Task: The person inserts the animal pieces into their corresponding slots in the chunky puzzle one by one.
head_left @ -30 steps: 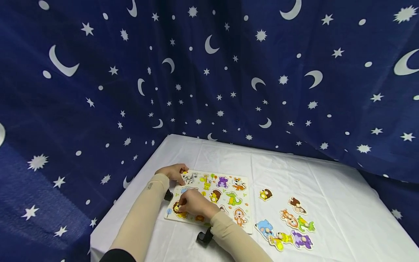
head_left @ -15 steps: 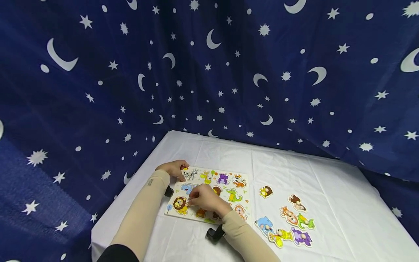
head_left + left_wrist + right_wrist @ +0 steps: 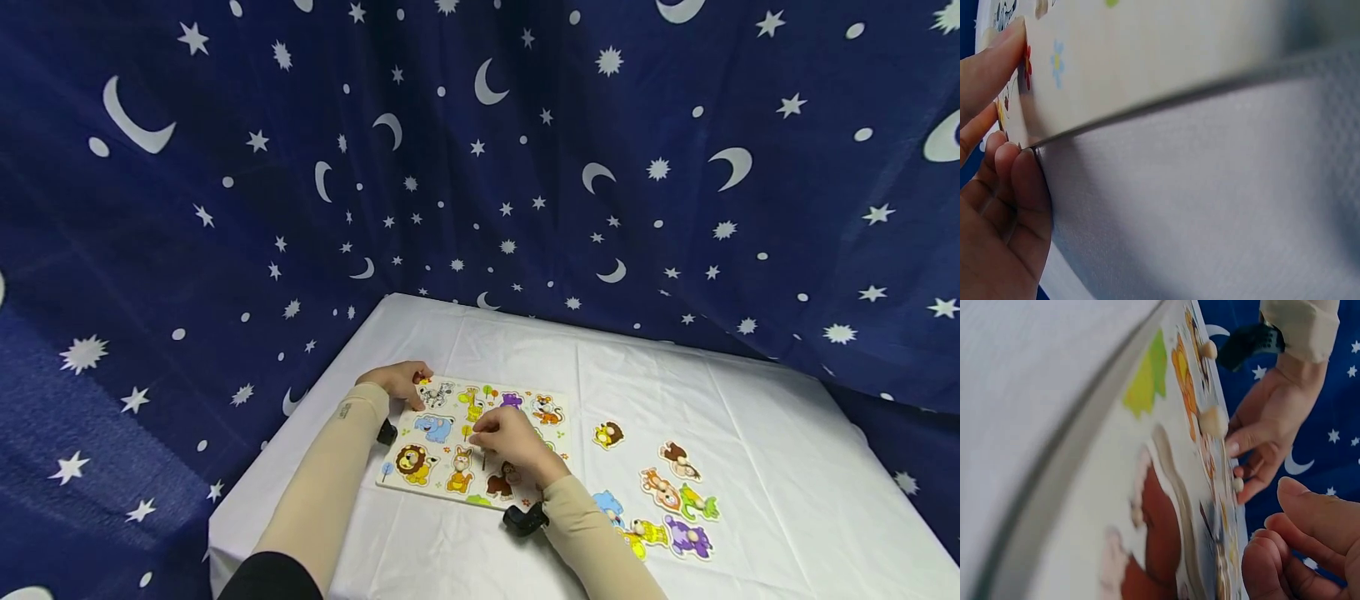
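A wooden animal puzzle board (image 3: 444,452) lies on the white cloth. My left hand (image 3: 396,380) holds its far left corner; in the left wrist view the thumb (image 3: 1007,53) is on top and the other fingers at the edge. Over the middle of the board is my right hand (image 3: 517,437), fingers loosely bent, nothing between thumb and fingertips in the right wrist view. Left of it show the lion (image 3: 415,465), the elephant (image 3: 435,428) and the kangaroo (image 3: 460,471). A gorilla (image 3: 501,483) lies below the hand, which hides part of the board.
Loose animal pieces lie on the cloth to the right: a hedgehog (image 3: 608,434), a gorilla (image 3: 678,461), a monkey (image 3: 660,490), a crocodile (image 3: 699,502), a purple hippo (image 3: 687,537) and several others. A blue star-patterned curtain (image 3: 480,167) hangs behind the table.
My right hand has left the lion at the board's near left and moved right across the board to its middle. My left hand stays at the corner. The head view has tilted slightly.
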`<state>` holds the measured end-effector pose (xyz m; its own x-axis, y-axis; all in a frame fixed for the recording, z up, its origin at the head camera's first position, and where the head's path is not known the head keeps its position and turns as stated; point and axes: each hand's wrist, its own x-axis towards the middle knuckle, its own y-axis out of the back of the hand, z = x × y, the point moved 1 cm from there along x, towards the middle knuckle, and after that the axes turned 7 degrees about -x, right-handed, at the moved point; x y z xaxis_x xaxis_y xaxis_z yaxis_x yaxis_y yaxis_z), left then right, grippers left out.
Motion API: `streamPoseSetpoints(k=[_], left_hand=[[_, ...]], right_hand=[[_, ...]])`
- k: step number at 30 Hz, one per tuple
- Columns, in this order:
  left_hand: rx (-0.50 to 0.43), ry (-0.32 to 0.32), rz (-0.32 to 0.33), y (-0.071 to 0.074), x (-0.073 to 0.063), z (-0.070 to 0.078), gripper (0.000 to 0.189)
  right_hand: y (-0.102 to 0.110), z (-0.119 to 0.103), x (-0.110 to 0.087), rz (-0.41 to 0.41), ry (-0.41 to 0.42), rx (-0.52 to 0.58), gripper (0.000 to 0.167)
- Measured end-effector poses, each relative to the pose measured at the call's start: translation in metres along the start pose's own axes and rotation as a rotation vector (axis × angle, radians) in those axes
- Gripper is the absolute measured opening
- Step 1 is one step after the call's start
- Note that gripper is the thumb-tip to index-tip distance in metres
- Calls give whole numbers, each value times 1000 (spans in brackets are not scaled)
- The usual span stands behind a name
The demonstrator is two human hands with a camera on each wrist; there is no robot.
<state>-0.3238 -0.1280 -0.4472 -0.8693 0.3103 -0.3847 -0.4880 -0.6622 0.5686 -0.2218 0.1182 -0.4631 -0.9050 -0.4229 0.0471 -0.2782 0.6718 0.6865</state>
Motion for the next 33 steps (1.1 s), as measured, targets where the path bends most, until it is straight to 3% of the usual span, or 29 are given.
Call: streamPoseSetpoints(k=[15,26,33], left_hand=[[-11,0,10,0,2,-3,63],[-11,12,4,-1,2,-6,62],[-10,-3,8,0,2,-5,63]], right_hand=[[40,17,-2,123,-107,-34,15],[72,52,-23,258,-267,-86,9],[93,74,-32,311,-309,-139,12]])
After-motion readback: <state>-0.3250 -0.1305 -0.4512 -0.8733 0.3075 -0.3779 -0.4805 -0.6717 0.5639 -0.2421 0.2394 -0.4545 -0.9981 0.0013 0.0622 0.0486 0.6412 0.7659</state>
